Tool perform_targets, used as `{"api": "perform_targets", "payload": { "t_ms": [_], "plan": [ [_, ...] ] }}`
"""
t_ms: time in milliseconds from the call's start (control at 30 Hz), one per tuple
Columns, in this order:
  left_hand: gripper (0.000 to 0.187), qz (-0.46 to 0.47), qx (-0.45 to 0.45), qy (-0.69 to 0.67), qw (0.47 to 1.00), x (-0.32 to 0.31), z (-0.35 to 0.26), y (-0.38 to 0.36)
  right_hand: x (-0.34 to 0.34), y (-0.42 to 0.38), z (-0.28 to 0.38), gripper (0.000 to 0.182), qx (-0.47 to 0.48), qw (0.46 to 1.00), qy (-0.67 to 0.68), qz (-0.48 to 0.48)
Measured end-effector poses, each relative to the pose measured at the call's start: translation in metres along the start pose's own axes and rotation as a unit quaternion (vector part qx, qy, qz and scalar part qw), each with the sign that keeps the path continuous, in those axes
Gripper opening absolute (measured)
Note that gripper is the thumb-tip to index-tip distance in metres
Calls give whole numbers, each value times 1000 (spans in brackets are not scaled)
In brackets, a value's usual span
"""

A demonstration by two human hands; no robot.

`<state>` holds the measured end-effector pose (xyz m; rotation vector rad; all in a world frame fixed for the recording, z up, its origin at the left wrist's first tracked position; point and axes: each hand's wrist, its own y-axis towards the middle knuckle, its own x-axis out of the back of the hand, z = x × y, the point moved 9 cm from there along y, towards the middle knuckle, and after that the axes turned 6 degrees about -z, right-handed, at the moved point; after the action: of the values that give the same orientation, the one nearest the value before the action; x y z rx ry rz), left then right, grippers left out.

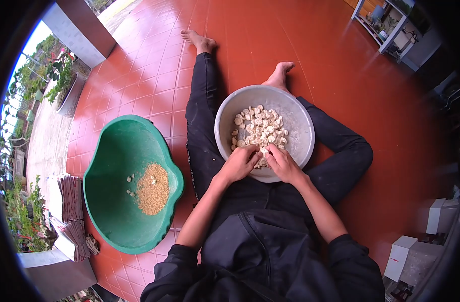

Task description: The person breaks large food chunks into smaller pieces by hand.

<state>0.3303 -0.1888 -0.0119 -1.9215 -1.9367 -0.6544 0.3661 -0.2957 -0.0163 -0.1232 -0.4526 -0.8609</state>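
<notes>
A round grey metal bowl (pixel 304 111) rests in my lap between my legs. Many pale, knobbly, roundish pieces (pixel 262 124) lie heaped inside it. Over the bowl's near side, my left hand (pixel 241 163) and my right hand (pixel 286 164) come together, fingers bent. Between their fingertips is one pale piece (pixel 263 150), pinched from both sides. The fingers partly cover it and the pieces underneath.
To my left, a large green basin (pixel 109 166) holds a patch of golden grain (pixel 153 190) with several pale bits. Stacked folded papers (pixel 71 204) stand beyond it. Red tiles (pixel 250 45) cover the floor. Pale boxes (pixel 401 257) sit at lower right, a metal-framed shelf (pixel 393 32) at upper right.
</notes>
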Motion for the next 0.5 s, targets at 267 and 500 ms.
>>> {"api": "perform_targets", "payload": {
  "t_ms": [267, 500],
  "plan": [
    [14, 1, 4, -8, 1000, 7, -4, -1, -1, -3, 13, 16, 89, 995, -54, 9],
    [14, 9, 18, -13, 1000, 7, -2, -2, -8, -5, 9, 16, 102, 988, -111, 21]
  ]
}}
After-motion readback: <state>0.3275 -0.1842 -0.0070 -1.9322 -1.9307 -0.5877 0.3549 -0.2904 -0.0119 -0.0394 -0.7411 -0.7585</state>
